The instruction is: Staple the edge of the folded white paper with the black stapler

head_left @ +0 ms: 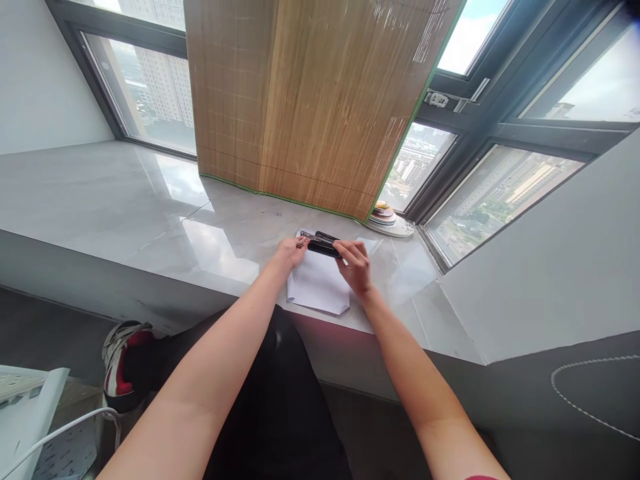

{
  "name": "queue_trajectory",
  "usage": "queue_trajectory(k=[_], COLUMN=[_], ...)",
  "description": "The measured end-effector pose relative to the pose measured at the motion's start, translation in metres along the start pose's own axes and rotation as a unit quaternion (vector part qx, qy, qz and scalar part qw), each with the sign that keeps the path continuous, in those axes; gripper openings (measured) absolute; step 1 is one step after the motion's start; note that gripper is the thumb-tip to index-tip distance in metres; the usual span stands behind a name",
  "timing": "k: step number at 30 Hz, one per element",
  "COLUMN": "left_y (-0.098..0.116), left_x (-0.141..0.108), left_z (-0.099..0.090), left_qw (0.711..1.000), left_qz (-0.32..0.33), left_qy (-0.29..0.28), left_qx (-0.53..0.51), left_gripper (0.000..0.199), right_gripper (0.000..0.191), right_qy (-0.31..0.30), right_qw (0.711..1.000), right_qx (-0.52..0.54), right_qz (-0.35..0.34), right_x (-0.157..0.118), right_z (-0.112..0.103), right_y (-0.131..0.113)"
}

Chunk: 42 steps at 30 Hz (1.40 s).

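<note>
A black stapler-like object (324, 248) with a metal strip is held above white paper, its two long parts spread apart. My right hand (354, 264) grips its right end between thumb and fingers. At its left end is my left hand (292, 252), fingers closed around something small and dark that I cannot make out. Beneath both hands, the white paper (320, 283) lies on the grey marble sill, its near corners folded or curled.
The marble sill (150, 220) runs along the windows. A bamboo blind (310, 100) hangs behind the paper. Stacked round plates or discs (387, 220) stand at the blind's right corner. A shoe (123, 367) and a white cable (75, 423) show at lower left.
</note>
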<state>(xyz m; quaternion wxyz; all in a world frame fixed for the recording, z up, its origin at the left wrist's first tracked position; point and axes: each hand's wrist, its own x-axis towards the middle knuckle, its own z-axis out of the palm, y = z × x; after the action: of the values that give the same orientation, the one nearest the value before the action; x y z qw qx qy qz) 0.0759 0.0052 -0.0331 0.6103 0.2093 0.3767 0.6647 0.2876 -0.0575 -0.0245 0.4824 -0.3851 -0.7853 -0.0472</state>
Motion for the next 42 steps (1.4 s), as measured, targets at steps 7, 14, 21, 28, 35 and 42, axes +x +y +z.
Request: queue_trajectory(k=[7,14,21,28,35,42], left_y=[0.021,0.024,0.018,0.015,0.015,0.014], left_x=[-0.019,-0.037,-0.053,-0.061,-0.062,-0.065], left_z=[0.001,0.015,0.029,0.032,0.032,0.034], left_qw=[0.994,0.987,0.962,0.927,0.907,0.890], left_qz=[0.093,0.131,0.089,0.089,0.091,0.107], left_qy=[0.049,-0.091,-0.228,-0.296,-0.349,-0.377], left_qx=[-0.011,0.021,0.119,0.212,0.219,0.232], left_gripper=[0.008,0.019,0.039,0.062,0.062,0.057], right_gripper=[0.035,0.035,0.025,0.022,0.013,0.012], right_qy=[0.007,-0.049,0.080,0.055,0.111,0.114], right_qw=[0.962,0.960,0.994,0.998,0.993,0.990], right_qx=[0.107,0.104,-0.005,-0.032,-0.019,-0.008], right_qz=[0.251,0.256,0.075,0.009,-0.033,-0.079], right_x=[-0.002,-0.004,0.002,-0.002,0.003,0.004], right_z=[0.011,0.014,0.004,0.003,0.004,0.004], right_y=[0.027,0.033,0.003,-0.009,-0.008,-0.010])
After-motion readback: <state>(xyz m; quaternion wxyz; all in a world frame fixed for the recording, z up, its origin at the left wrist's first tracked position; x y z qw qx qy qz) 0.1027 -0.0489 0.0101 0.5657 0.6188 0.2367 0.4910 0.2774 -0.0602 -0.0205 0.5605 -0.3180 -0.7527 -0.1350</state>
